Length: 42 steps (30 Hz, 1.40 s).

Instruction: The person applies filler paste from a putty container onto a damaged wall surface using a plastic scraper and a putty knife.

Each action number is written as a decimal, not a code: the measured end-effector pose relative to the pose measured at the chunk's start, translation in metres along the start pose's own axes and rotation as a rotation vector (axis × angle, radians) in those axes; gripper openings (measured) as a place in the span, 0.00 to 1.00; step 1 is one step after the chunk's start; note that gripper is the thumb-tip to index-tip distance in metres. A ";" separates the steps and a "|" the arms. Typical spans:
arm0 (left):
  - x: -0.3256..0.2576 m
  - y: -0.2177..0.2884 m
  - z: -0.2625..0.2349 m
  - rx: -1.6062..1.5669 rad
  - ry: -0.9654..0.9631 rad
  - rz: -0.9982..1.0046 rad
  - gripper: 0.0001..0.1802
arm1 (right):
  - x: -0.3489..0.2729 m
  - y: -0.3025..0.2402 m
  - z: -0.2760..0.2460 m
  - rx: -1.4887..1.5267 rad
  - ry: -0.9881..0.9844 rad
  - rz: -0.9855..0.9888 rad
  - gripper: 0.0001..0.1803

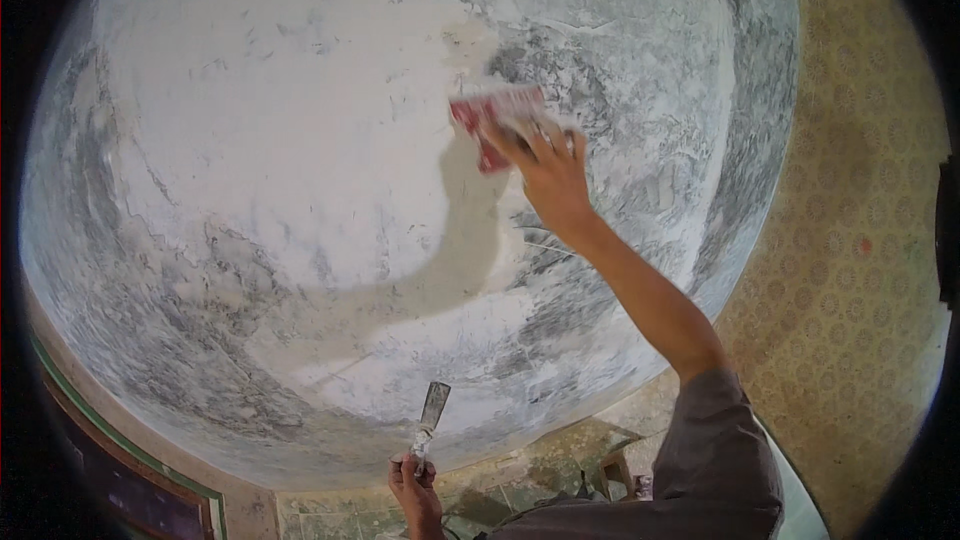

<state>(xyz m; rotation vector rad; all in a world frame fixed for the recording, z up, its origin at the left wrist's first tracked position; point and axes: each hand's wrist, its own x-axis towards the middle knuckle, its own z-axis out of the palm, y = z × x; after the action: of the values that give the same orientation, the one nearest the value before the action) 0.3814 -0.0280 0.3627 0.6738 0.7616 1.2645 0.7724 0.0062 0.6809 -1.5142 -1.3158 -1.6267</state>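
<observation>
Far left, the wall [250,140] is a broad sweep of white filler over mottled grey, smoother toward the top. Low in the middle, the left hand [414,485] is closed in a fist round the handle of a narrow putty knife [432,418], blade pointing up and smeared with white — held off the surface, near the wall's lower edge. Moving right and up, the right hand [545,175] is raised on an outstretched arm, fingers spread across the back of a red-handled wide scraper [497,120], pressing its blade flat to the wall where white meets grey. Further right, patterned yellowish wallpaper [850,240] borders the plastered patch — and grey sleeve [720,460] fills the lower corner.
</observation>
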 end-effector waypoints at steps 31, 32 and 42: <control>-0.001 -0.002 0.012 0.110 -0.056 -0.004 0.08 | -0.027 0.018 0.007 0.059 0.089 0.168 0.37; -0.002 -0.001 0.012 0.114 -0.051 -0.001 0.08 | -0.036 0.013 0.007 0.073 0.049 0.161 0.37; 0.002 0.002 0.022 0.096 -0.042 0.023 0.08 | -0.030 0.010 -0.004 0.112 0.110 0.120 0.36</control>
<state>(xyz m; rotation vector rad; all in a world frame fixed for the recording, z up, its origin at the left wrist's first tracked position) 0.3979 -0.0259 0.3771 0.7864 0.7853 1.2374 0.7857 -0.0078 0.6559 -1.3904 -1.2123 -1.5132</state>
